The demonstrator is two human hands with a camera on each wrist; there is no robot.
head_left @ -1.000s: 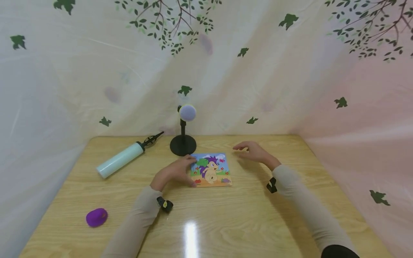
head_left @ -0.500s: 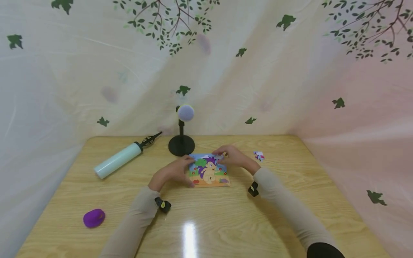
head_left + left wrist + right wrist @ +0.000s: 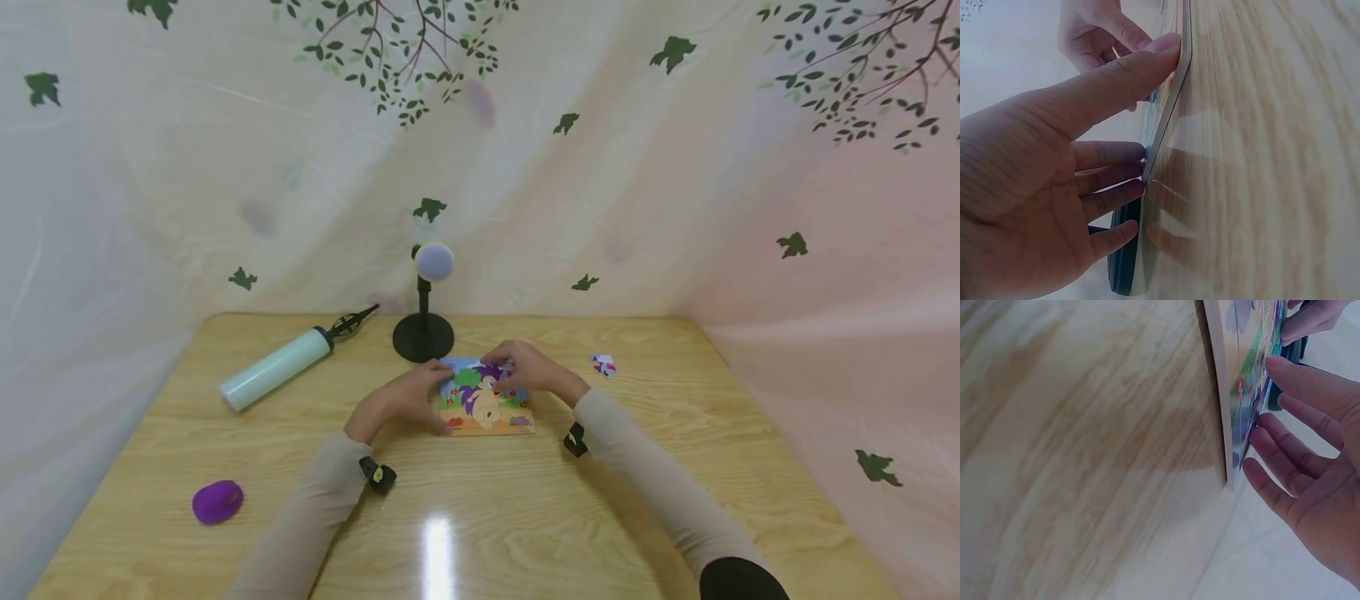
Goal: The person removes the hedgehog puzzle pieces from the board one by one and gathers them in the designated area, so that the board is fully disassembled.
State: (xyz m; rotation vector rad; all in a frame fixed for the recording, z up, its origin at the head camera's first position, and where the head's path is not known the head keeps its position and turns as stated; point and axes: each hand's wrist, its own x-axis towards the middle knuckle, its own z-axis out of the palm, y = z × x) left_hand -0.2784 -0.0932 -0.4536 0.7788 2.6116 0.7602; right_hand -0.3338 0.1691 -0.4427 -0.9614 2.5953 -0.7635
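a pale curtain (image 3: 225, 167) printed with dark green leaves and thin branches hangs round three sides of a light wooden tabletop (image 3: 480, 517), whose glossy top shows a bright glare spot near the front edge.

the largest thing on the tabletop is a mint-green hand pump (image 3: 279, 367) with a black nozzle, lying at the back left, its long axis running diagonally from front left to back right. just right of it stands a black round-based stand (image 3: 423, 333) topped by a pale ball. in front of the stand, near the middle of the tabletop, a square picture puzzle board (image 3: 486, 407) lies flat, showing a purple-spined hedgehog on green and blue; its edges run roughly square to the tabletop's front edge, the picture's top toward the stand.

the left hand (image 3: 408, 399) lies at the board's left edge, fingers (image 3: 1113, 153) nearly straight and touching that edge, the thumb (image 3: 1135, 65) stretched along the near corner; it grips nothing. the right hand (image 3: 528, 371) rests over the board's upper right part, fingers (image 3: 1310, 384) loosely extended with the tips on the picture; whether they pinch a piece cannot be told. both arms wear beige sleeves (image 3: 652, 483).

a purple lump (image 3: 217, 502) sits at the front left, well apart from the rest. a small loose puzzle piece (image 3: 603, 364), white and purple, lies to the right of the board, near the right hand.
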